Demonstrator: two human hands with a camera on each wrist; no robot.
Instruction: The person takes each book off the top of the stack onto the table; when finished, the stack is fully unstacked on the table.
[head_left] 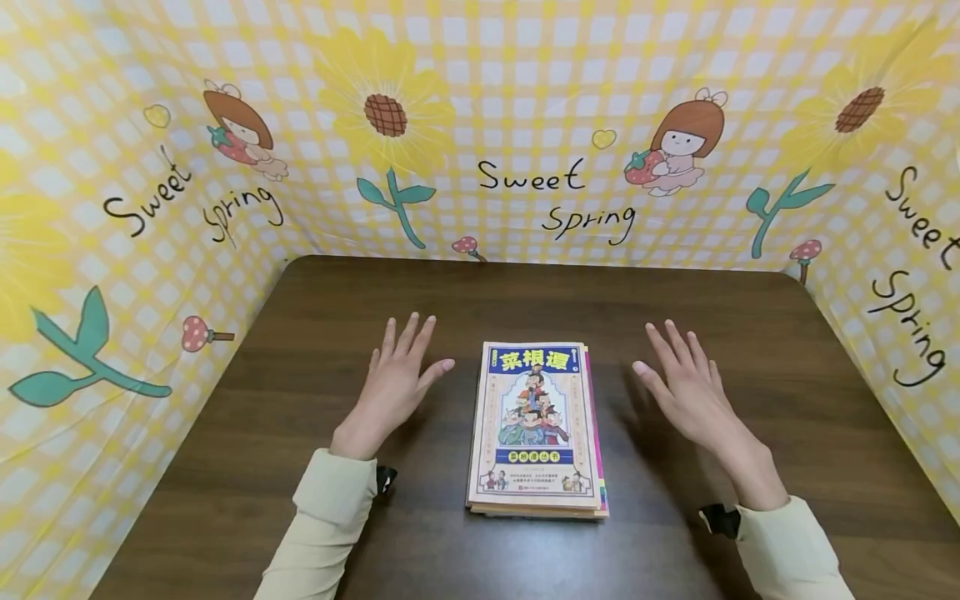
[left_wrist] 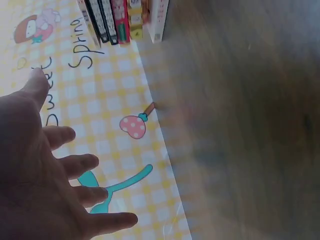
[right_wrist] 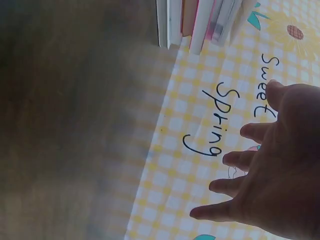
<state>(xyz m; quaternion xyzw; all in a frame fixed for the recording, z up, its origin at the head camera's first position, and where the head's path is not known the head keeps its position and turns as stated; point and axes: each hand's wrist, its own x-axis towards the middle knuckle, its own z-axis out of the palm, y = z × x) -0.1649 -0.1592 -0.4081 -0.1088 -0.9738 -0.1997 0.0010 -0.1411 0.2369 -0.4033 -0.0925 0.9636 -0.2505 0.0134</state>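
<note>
Stack of books: the stack (head_left: 536, 429) lies flat on the table (head_left: 420, 542), between the two hands and apart from both; edges uneven, a bright pink-and-multicoloured edge jutting out at the right under the top book (head_left: 534, 408).
Left hand: the left hand (head_left: 393, 387) is palm down beside the stack; fingers spread and nearly straight, thumb angled away, holding nothing.
Right hand: the right hand (head_left: 686, 396) roughly mirrors it; fingers fanned and extended, thumb toward the books; nothing held.
Slip risk: several loose volumes, no band visible; a lift gripping only the upper ones could, I judge, shear the pile; smooth covers on a sleek tabletop may slide if pushed unevenly.
Edge risk: the overhang might catch a fingertip and skew the lower books; a squeeze on soft page edges could bend corners.
Covers: pale cream front, blue bands, yellow lettering, cartoon figures; rectangular; spines in the left wrist view black-and-white, red, yellow.
Tabletop: dark brown wood grain, dull sheen, far corners rounded.
Backdrop: yellow-and-white checked cloth (head_left: 480, 92), creased; printed sunflowers, hearts, script.
Sleeves: cream cuffs (head_left: 333, 492), softly folded.
</note>
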